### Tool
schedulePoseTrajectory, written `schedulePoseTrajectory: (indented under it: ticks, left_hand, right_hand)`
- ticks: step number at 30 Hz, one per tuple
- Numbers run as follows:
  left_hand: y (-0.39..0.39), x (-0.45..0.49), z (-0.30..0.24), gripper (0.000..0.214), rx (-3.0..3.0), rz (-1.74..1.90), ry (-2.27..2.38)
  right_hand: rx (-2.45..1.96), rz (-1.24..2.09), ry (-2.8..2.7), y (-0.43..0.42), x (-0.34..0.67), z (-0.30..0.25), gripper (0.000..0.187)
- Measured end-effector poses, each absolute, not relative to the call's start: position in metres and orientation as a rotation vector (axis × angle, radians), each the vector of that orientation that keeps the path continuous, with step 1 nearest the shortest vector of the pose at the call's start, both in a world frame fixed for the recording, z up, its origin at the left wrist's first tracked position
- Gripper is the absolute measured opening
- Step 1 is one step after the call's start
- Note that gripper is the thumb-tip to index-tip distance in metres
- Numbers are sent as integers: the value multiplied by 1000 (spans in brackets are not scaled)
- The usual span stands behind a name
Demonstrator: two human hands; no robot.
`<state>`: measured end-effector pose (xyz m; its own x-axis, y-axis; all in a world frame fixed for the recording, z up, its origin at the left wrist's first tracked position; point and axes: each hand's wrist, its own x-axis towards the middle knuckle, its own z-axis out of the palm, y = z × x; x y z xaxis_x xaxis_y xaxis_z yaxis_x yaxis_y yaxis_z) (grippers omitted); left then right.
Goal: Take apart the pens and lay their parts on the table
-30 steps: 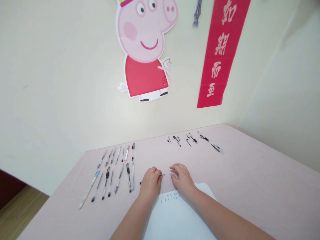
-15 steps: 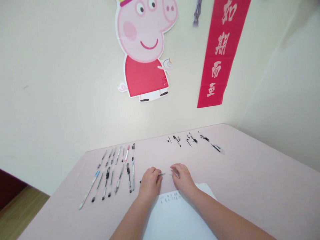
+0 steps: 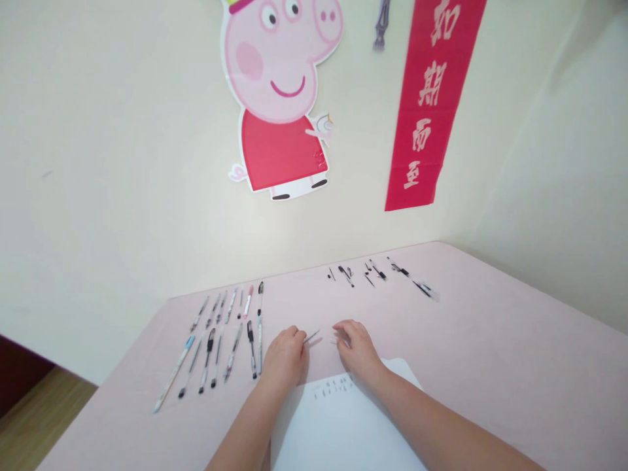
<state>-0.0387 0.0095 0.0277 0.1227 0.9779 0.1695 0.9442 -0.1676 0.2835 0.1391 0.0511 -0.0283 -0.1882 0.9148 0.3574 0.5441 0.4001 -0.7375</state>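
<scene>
My left hand [image 3: 284, 356] is closed round a thin pen part [image 3: 311, 337] whose grey tip sticks out to the right. A little to its right, my right hand [image 3: 357, 347] is pinched on a small clear piece [image 3: 336, 341], likely a pen barrel or cap. The two parts are apart, with a small gap between them. Both hands hover just above the pink table [image 3: 490, 353], beyond a white sheet of paper [image 3: 343, 425] with small marks near its top edge.
Two rows of several pens [image 3: 220, 337] lie to the left of my hands. Several taken-apart pen pieces [image 3: 380, 275] lie at the table's back near the wall. A cartoon pig cutout [image 3: 282, 98] and a red banner [image 3: 432, 104] hang on the wall.
My left hand has pulled left and tilted its pen part up, away from the piece in my right hand. The two parts, joined a second ago, are now separate.
</scene>
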Motion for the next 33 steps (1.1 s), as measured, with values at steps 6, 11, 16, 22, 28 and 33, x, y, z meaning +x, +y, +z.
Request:
schedulePoseTrajectory:
  ticks: [6, 11, 16, 22, 28, 33]
  left_hand:
    - [18, -40, 23, 22, 1564, 1158, 1606]
    - [20, -35, 14, 22, 840, 1343, 1141]
    - [19, -30, 13, 6, 595, 1353, 961]
    - [19, -27, 12, 8, 524, 1435, 879]
    - [16, -27, 11, 14, 568, 1383, 835]
    - [14, -26, 13, 20, 596, 1321, 832]
  right_hand:
    - [-1147, 582, -1815, 47, 140, -18, 27]
    - [-1006, 792, -1812, 38, 137, -3, 20]
    - [-948, 1144, -1849, 30, 130, 0, 42]
    - [-976, 1183, -1851, 32, 129, -6, 51]
    - [-1011, 1264, -1783, 33, 131, -6, 49]
    - [-1026, 1329, -1710, 35, 132, -6, 48]
